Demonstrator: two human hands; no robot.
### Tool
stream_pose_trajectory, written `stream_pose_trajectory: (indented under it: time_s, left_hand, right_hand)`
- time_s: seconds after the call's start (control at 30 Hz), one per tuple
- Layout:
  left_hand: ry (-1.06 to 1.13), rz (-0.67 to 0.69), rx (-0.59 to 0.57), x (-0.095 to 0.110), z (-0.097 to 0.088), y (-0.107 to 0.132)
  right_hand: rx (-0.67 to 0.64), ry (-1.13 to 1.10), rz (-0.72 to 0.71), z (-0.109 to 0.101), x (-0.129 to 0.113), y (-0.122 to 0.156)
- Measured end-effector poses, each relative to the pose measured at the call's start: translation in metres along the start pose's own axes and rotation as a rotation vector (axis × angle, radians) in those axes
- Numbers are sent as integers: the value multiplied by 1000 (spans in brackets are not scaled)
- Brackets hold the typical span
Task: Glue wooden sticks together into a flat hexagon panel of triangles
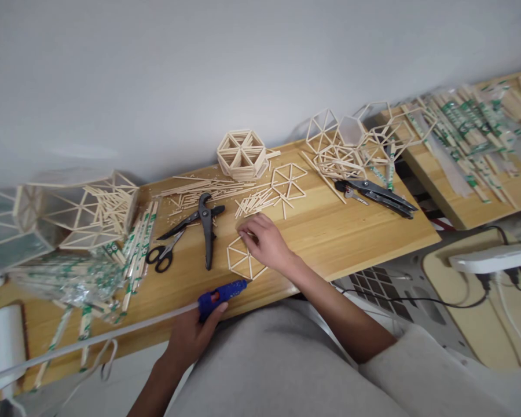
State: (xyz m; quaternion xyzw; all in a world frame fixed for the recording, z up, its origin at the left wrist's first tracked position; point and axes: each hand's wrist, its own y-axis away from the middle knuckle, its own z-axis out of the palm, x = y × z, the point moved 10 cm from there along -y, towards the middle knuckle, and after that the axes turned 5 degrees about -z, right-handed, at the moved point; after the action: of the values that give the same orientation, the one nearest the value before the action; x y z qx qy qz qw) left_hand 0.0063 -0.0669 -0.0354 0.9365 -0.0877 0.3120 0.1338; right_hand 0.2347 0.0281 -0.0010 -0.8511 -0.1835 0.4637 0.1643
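My left hand [193, 330] is wrapped round a blue hot glue gun [220, 295] at the table's front edge. From its rear a long, pale glue stick [113, 334] stretches far to the left. The gun's nozzle points right, close to the lower edge of a small hexagonal stick frame [228, 258] with spokes, which lies flat on the wood. Over the frame's upper right side is my right hand [267, 242], its thumb and fingertips pinched together. Whatever is between them is too small to tell. Short cut sticks [256, 201] lie just beyond that hand.
A hexagonal stack of stick frames [242, 162] stands by the wall. Pruner-like cutters [205, 223] and scissors [162, 253] lie left of the frame. Another cutter [380, 196] lies right. Wrapped chopsticks [136, 255] and larger stick structures [84, 211] fill the left side.
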Motion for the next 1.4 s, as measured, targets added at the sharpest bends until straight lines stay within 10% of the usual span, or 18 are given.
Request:
stream_pose_trajectory:
  time_s: [1.4]
  left_hand:
    - [25, 9, 30, 8, -14, -9]
  right_hand:
    - [-17, -1, 25, 0, 1, 0]
